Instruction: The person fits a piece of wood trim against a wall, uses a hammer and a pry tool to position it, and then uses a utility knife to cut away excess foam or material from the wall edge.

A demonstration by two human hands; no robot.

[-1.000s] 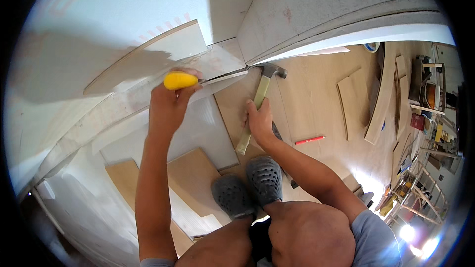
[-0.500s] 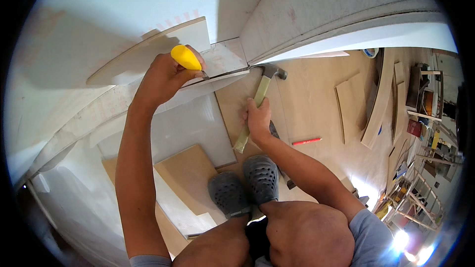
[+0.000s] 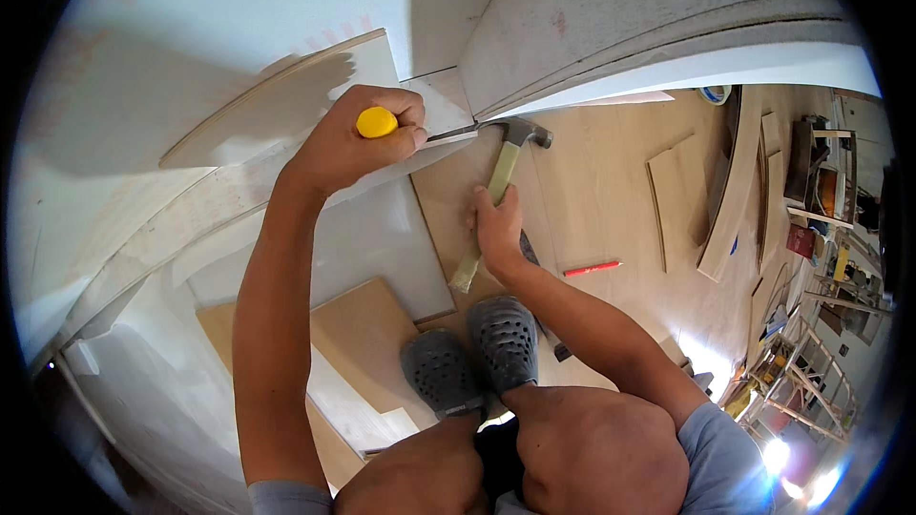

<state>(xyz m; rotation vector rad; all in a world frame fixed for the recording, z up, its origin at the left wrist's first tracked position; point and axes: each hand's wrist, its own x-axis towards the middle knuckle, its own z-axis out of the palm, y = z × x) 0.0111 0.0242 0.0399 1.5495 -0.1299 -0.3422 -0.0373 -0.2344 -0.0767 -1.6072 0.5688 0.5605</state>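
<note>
A pale panel (image 3: 286, 100) leans on the left wall (image 3: 210, 29) while, below it, a grey sheet (image 3: 363, 243) lies uncovered on the floor, with loose wood-toned boards (image 3: 367, 334) resting at its near side. By the look of it, this left stretch is the part left to do.

Just right of the panel, the worker's left hand (image 3: 348, 143) makes a closed fist around a yellow-handled tool (image 3: 378, 122), its butt end up, low at the foot of the wall; its working end is hidden by the hand. A narrow pale strip (image 3: 448, 140) runs along the wall foot from beneath that fist to the far corner, with a dark gap between strip and wall. The strip does not yet look tight in its place.

At centre, the right hand (image 3: 498, 227) has its fingers wrapped around the handle of a hammer (image 3: 506, 164), whose head sits at the strip's far end, by the corner; whether the claw is wedged in the gap cannot be told from here. Grey clogs (image 3: 503, 334) are planted nearer.

To the right, wood-toned flooring (image 3: 592, 172) spreads out and appears already laid. A red pencil (image 3: 593, 269) lies on it, beyond which a cut board (image 3: 679, 195) and long planks (image 3: 730, 219) wait loose, seemingly unused.
</note>
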